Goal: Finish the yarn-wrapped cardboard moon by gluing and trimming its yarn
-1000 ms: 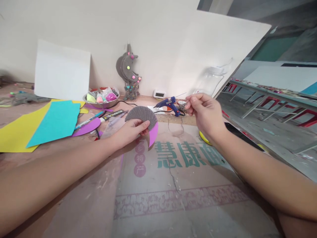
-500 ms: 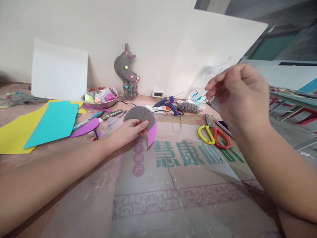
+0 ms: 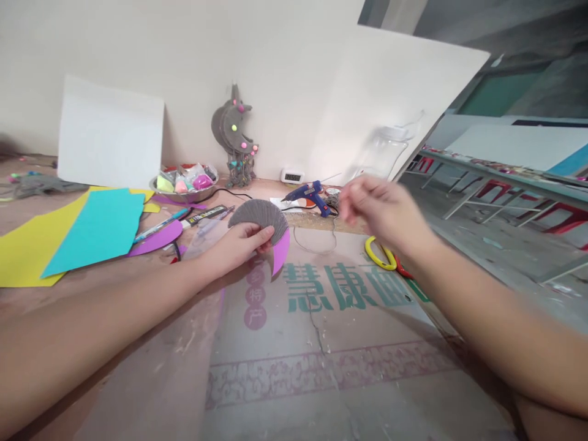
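My left hand (image 3: 252, 239) pinches a crescent moon cutout (image 3: 280, 252) of purple paper, most of which is wrapped in grey yarn (image 3: 260, 212). Its thumb lies on the front, and the purple lower tip is bare. To the right, my right hand (image 3: 381, 211) is raised above the table with fingers pinched together, blurred by motion. Whatever may be between those fingers is too small to make out. A loose loop of yarn (image 3: 316, 252) lies between the crescent and the glue gun (image 3: 312, 197). Scissors with yellow and red handles (image 3: 381, 254) lie partly behind my right forearm.
A plastic sheet (image 3: 275, 380) covers the table front. Yellow paper (image 3: 27, 251), blue paper (image 3: 94, 229) and a bowl of pompoms (image 3: 184, 195) are left. Behind stand a finished moon ornament (image 3: 229, 131), a small clock (image 3: 292, 176) and a clear jar (image 3: 386, 150).
My right hand has moved left and down, now covering part of the scissors and yarn ball. The yarn loop lies wider on the table. My left hand keeps the crescent almost still.
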{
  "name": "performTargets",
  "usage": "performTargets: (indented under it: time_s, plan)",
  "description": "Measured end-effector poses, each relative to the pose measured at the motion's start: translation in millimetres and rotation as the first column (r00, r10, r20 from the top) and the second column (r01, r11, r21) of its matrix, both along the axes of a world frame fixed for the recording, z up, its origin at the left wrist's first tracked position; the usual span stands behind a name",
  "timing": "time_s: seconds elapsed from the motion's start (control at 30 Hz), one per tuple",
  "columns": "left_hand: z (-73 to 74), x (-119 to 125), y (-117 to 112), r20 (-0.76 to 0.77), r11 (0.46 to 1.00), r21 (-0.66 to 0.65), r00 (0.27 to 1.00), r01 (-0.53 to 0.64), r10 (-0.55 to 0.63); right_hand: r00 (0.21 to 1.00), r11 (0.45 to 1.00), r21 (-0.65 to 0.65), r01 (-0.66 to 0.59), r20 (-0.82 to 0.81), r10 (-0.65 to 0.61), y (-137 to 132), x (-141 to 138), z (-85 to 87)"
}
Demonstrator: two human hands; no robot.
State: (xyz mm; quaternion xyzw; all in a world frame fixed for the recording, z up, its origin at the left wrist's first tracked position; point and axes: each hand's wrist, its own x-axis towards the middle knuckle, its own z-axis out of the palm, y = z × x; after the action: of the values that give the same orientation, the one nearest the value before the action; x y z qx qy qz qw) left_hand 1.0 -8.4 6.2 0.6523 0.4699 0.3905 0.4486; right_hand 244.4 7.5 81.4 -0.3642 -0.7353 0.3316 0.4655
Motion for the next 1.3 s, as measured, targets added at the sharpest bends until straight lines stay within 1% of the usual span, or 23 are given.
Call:
performTargets:
  time_s: [0.07, 0.1, 0.17, 0.23, 0.33, 0.4, 0.47, 0.6, 0.7, 0.9, 1.1, 1.3]
  plan:
    - [-1.8, 0, 1, 0.017, 1.000, -0.008, 1.000, 0.004, -0.004, 0.982, 0.979, -0.163, -0.122, 0.126, 0.143, -8, -20, -20.2]
    - [-2.6, 0, 2, 0.029, 1.000, -0.015, 1.000, 0.008, -0.008, 0.965, 0.963, -0.222, -0.151, 0.180, 0.193, -10, -27, -29.4]
    - [-3.4, 0, 2, 0.050, 1.000, -0.024, 0.999, 0.019, -0.018, 0.943, 0.944, -0.290, -0.159, 0.240, 0.233, -13, -36, -45.3]
    - [-2.8, 0, 2, 0.049, 0.999, -0.034, 0.998, 0.029, -0.028, 0.953, 0.932, -0.338, -0.133, 0.212, 0.214, -13, -40, -57.3]
    - [0.9, 1, -1, 0.034, 0.998, -0.054, 0.999, 0.032, -0.030, 0.977, 0.900, -0.405, -0.159, 0.064, 0.202, -14, -44, -67.1]
    - [3.9, 2, -3, 0.007, 0.997, -0.062, 0.999, 0.038, -0.038, 0.979, 0.882, -0.431, -0.191, -0.017, 0.204, -17, -48, -69.0]
    - [5.9, 2, -6, -0.064, 0.999, -0.025, 0.997, 0.040, -0.042, 0.978, 0.874, -0.441, -0.206, -0.050, 0.205, -20, -51, -69.3]
    - [5.4, 1, -8, -0.254, 0.994, 0.096, 0.967, 0.044, -0.019, 0.980, 0.879, -0.437, -0.192, -0.037, 0.196, -24, -54, -70.0]
    - [3.7, 1, -8, -0.308, 0.993, 0.108, 0.951, 0.043, -0.008, 0.985, 0.881, -0.443, -0.164, -0.018, 0.174, -25, -54, -70.6]
    - [2.0, 1, -8, -0.325, 0.994, 0.101, 0.946, 0.048, -0.013, 0.988, 0.887, -0.445, -0.124, 0.026, 0.151, -24, -56, -69.6]
    - [2.2, 1, -9, -0.335, 0.994, 0.087, 0.942, 0.060, -0.028, 0.988, 0.895, -0.432, -0.114, 0.045, 0.147, -25, -55, -69.1]
    - [6.6, 2, -7, -0.241, 0.994, 0.088, 0.970, 0.058, -0.035, 0.963, 0.862, -0.440, -0.251, -0.021, 0.269, -22, -51, -71.5]
